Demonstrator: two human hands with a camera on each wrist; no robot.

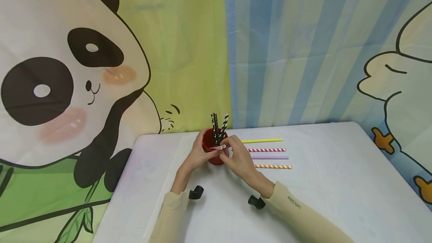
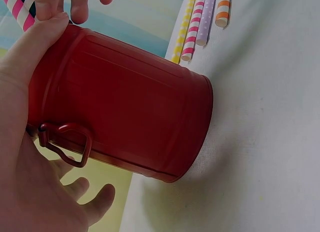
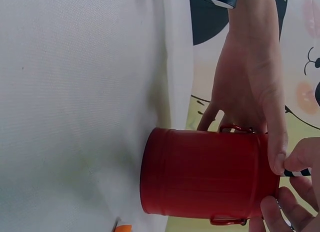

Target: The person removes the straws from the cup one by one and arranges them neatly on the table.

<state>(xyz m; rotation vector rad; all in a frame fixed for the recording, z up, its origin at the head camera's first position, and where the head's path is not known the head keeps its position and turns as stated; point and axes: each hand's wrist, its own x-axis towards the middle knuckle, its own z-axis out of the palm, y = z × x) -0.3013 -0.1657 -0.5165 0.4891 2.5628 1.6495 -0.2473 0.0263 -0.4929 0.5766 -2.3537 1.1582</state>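
Note:
A small red bucket [image 1: 216, 160] with wire side handles [image 2: 82, 144] is low over the white table, near its back edge. My left hand [image 1: 197, 155] grips it from the left, thumb at the front of the rim. Black-and-white straws [image 1: 216, 127] stand up inside, some dotted and one striped. Pink-and-white striped straws [image 2: 21, 9] lean over the front rim. At the rim's right side, my right hand [image 1: 239, 159] pinches a pink-striped straw end [image 1: 223, 146] with its thumb and fingers. The straws' lower ends are hidden in the bucket.
Right of the bucket, yellow [image 1: 266, 140], pink-striped [image 1: 270, 149], purple [image 1: 271, 157] and orange-striped [image 1: 275, 167] straws lie side by side. Black wrist-worn devices [image 1: 257, 202] extend beside both forearms. A cartoon panda curtain [image 1: 189, 66] hangs behind the table [image 1: 330, 183].

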